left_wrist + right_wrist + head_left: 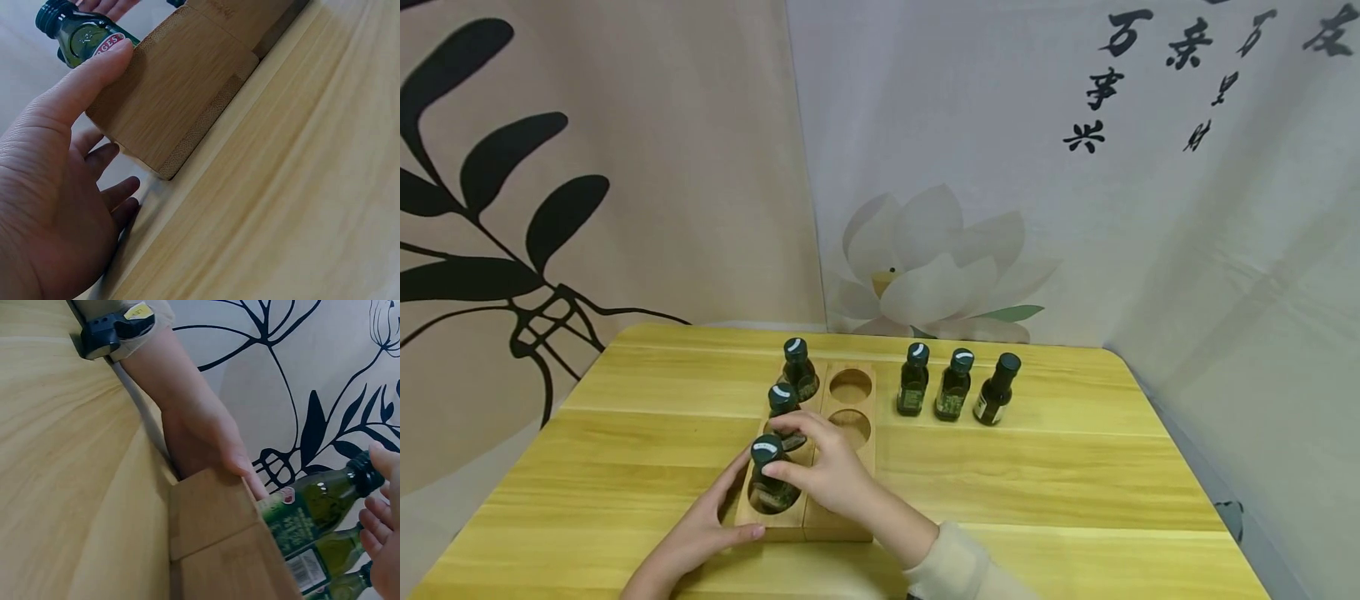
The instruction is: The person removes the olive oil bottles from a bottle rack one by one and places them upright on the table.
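A two-column wooden bottle rack (842, 525) stands on the table, with small green glass bottles in its left column. My left hand (703, 525) rests at its front left corner, thumb on the front face and fingers along the side. In the left wrist view the thumb lies straight and the lower fingers (128, 187) are loosely spread. My right hand (831, 462) is at the front bottle (773, 479). Its thumb is at that bottle's neck and its fingertips are spread apart beyond the cap. Behind stand the middle bottle (782, 400) and the rear bottle (800, 371).
Two round holes (851, 386) show in the rack's right column; my right hand and forearm cover its front part. To the right stand two similar bottles (912, 383) (953, 387) and a slim-necked dark bottle (996, 392). A printed curtain (970, 125) hangs behind the table (1037, 483).
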`<control>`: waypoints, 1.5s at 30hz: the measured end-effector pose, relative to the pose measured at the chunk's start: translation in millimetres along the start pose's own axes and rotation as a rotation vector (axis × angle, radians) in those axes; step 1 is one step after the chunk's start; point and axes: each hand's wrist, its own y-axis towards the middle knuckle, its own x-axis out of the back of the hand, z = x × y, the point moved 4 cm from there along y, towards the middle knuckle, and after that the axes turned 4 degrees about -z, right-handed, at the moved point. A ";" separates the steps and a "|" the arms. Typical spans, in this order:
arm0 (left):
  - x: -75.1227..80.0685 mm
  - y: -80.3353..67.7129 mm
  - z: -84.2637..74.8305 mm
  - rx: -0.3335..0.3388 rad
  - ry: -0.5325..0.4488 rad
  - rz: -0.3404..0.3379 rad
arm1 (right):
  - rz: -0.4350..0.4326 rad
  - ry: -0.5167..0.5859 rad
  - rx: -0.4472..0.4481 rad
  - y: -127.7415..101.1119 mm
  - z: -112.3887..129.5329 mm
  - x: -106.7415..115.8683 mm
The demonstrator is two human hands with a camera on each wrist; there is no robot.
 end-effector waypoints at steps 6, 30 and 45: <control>0.7 1.4 1.3 0.020 0.008 0.001 | 0.002 0.010 -0.029 -2.4 -4.3 -9.4; -0.1 0.6 0.3 0.013 0.036 -0.011 | -0.049 0.023 0.004 -0.6 13.3 -12.2; 0.7 2.9 1.5 -0.035 0.025 -0.015 | -0.087 0.046 0.129 12.6 36.4 13.5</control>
